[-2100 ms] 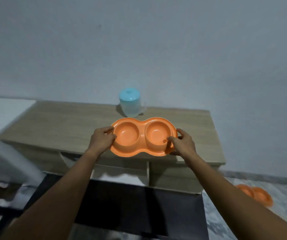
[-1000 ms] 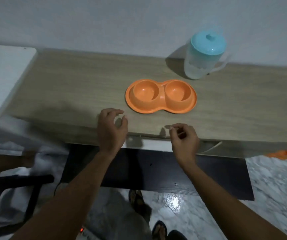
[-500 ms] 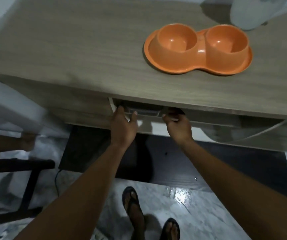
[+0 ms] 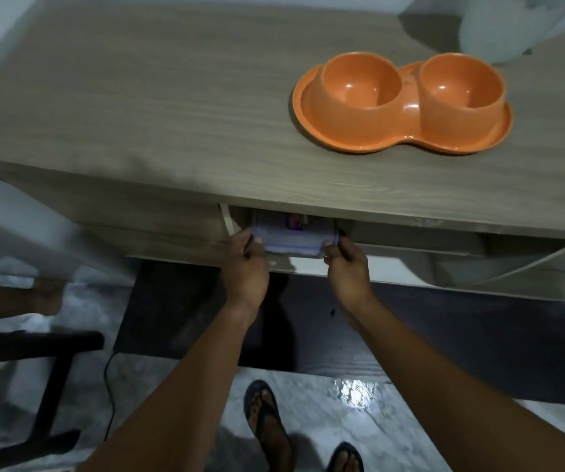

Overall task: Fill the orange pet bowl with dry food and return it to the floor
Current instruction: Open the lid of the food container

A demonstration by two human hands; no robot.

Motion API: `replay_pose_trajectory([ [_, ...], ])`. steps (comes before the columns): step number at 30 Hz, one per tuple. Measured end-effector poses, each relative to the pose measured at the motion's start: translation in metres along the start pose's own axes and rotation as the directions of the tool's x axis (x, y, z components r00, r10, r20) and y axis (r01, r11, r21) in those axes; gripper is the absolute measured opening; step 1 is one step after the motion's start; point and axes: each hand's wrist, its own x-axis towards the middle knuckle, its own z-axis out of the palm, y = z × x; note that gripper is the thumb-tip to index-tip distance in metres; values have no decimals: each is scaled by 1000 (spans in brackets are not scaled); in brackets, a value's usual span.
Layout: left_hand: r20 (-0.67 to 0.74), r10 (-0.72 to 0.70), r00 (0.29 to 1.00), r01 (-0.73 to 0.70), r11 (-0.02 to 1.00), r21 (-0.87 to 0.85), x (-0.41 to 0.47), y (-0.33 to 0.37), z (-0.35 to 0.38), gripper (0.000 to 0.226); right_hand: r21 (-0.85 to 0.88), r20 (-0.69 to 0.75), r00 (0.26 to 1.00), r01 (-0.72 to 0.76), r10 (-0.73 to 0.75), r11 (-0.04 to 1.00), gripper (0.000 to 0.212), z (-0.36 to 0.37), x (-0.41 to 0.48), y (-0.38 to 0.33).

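A clear plastic container (image 4: 294,238) is gripped at either end by the left hand (image 4: 245,264) and right hand (image 4: 347,267), fingers curled, beneath the table (image 4: 172,114).

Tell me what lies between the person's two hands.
In the head view, a translucent plastic container, gripped at its ends by the left hand and right hand, just below the wooden tabletop.

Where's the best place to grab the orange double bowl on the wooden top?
Grip the orange double bowl by the flat rim at its two short ends, one hand coming from each side. Its wells sit side by side, so holding both ends should keep it level.
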Motion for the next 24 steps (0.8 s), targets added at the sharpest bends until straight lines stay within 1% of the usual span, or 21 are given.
replay_pose_trajectory([
  [2,-25,-14,1000,13,1000,-26,-23,8,-6,15,54,-9,1000,27,-27,998,22,-12,-28,-6],
  [3,-29,-46,999,45,998,-49,-35,15,-9,14,61,-2,1000,22,-22,998,25,-18,-43,-11],
  [5,-23,-134,991,131,987,-95,-66,34,-22,19,56,-9,1000,-10,11,998,26,-34,-81,-27],
  [7,-18,-184,983,181,978,-105,-93,55,-37,22,38,-36,999,-28,30,999,25,-48,-115,-46],
  [9,-61,-177,982,171,980,-102,-119,82,-54,29,14,-61,997,-45,46,999,32,-63,-147,-73],
  [11,-110,-140,984,128,986,-103,-133,111,-69,30,26,-46,998,-36,37,999,38,-76,-170,-102],
  [12,-105,-127,986,116,988,-102,-135,127,-74,29,37,-27,999,-23,24,999,35,-80,-177,-117],
  [14,-24,-119,993,116,987,-114,-132,158,-85,28,69,12,1000,17,-17,997,18,-82,-183,-150],
  [15,39,-115,993,119,985,-121,-127,174,-92,30,89,33,998,41,-44,995,13,-81,-184,-170],
  [17,135,-113,984,129,985,-113,-111,201,-102,35,93,96,993,55,-64,994,21,-75,-178,-203],
  [19,188,-103,977,123,988,-97,-91,228,-112,34,47,166,985,27,-34,999,29,-67,-168,-232],
  [21,236,-85,968,101,993,-54,-68,250,-119,27,-3,207,978,-17,17,1000,23,-53,-154,-255],
  [24,316,-68,946,71,997,2,-21,268,-126,15,19,183,980,-86,81,996,18,-22,-132,-278],
])
